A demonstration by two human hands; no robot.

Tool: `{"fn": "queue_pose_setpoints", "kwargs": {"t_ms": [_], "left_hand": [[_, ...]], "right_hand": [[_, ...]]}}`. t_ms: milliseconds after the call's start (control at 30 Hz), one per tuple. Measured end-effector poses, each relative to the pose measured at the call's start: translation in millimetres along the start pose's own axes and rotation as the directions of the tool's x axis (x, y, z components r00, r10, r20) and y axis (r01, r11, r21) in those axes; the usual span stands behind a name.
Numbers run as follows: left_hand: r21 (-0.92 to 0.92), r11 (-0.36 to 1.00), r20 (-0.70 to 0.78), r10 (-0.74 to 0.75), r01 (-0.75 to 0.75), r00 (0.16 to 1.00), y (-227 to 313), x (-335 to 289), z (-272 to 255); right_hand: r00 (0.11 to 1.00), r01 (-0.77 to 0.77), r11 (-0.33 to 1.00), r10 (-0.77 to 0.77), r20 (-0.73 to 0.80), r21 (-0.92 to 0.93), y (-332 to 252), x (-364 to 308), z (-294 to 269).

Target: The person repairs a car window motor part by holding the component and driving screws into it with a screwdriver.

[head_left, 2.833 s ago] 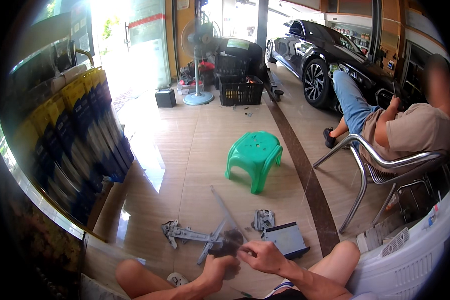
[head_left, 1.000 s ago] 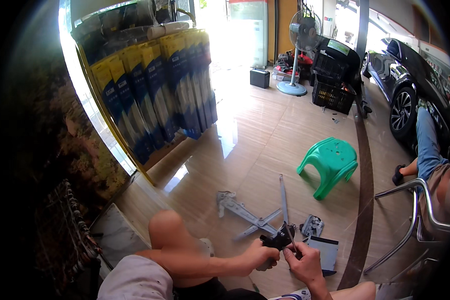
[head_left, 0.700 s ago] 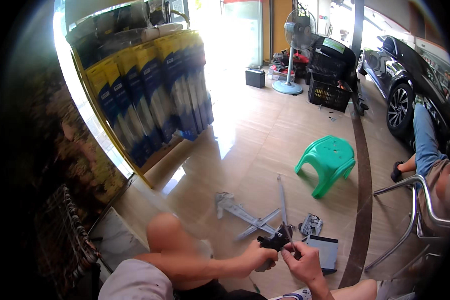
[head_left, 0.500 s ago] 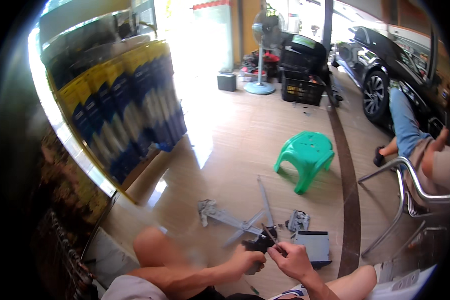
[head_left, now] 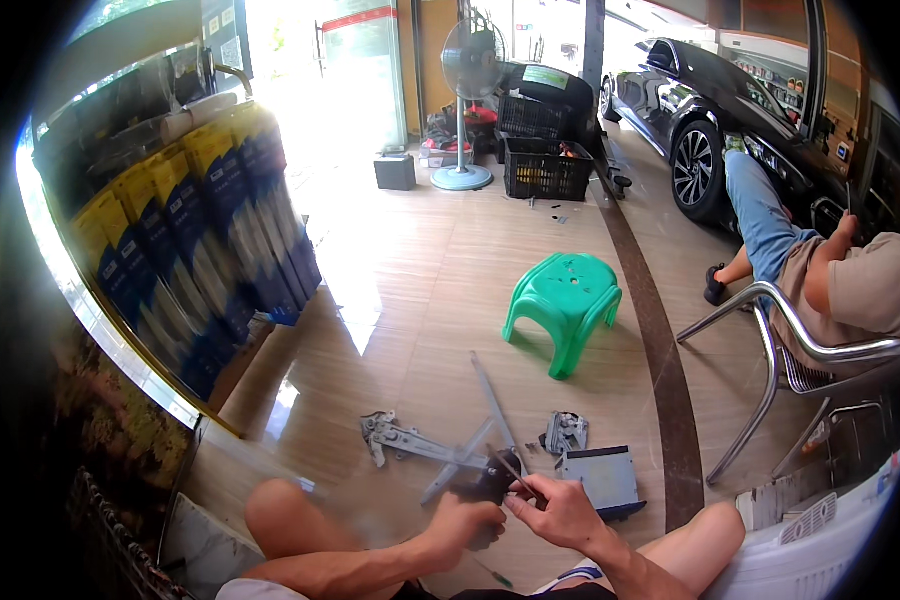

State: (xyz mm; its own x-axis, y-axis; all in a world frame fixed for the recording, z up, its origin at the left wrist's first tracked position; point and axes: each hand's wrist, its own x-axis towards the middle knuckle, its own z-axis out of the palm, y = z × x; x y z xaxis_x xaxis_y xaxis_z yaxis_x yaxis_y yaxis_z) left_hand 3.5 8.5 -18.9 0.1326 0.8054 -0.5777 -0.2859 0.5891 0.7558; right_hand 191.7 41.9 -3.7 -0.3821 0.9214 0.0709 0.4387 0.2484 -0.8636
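In front of my lap, my left hand (head_left: 455, 532) is closed around a black part (head_left: 488, 486) whose exact kind I cannot make out. Close against it, my right hand (head_left: 558, 512) pinches a thin, dark rod-like tool (head_left: 504, 461) that slants across the black part. On the floor just beyond lies a grey metal scissor-arm frame (head_left: 415, 441), like a car window regulator. To its right are a small silver mechanism (head_left: 568, 431) and a flat silver metal box (head_left: 602, 479) with a dark front.
A green plastic stool (head_left: 567, 300) stands ahead. At left is a rack of blue and yellow packages (head_left: 185, 220). On the right, a person (head_left: 840, 275) sits on a metal-framed chair (head_left: 770, 300) near a black car (head_left: 710, 115). Farther back are a fan (head_left: 462, 175) and a black crate (head_left: 545, 172).
The whole scene has shifted left in the picture as my head turned right. Both hands keep their grip on the black part and the thin tool. The seated person's forearm is raised more.
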Motion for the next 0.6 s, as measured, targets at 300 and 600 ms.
{"fn": "queue_pose_setpoints", "kwargs": {"t_ms": [300,600], "left_hand": [[-0.039,0.999,0.009,-0.001,0.002,1.000,-0.4,1.4,0.0],[-0.040,0.999,0.007,-0.012,0.012,1.000,-5.0,-10.5,1.7]], "right_hand": [[1.000,0.023,0.999,-0.023,-0.005,-0.040,9.4,1.0,2.7],[0.998,0.061,0.996,-0.062,-0.010,-0.061,12.3,-10.4,9.4]]}}
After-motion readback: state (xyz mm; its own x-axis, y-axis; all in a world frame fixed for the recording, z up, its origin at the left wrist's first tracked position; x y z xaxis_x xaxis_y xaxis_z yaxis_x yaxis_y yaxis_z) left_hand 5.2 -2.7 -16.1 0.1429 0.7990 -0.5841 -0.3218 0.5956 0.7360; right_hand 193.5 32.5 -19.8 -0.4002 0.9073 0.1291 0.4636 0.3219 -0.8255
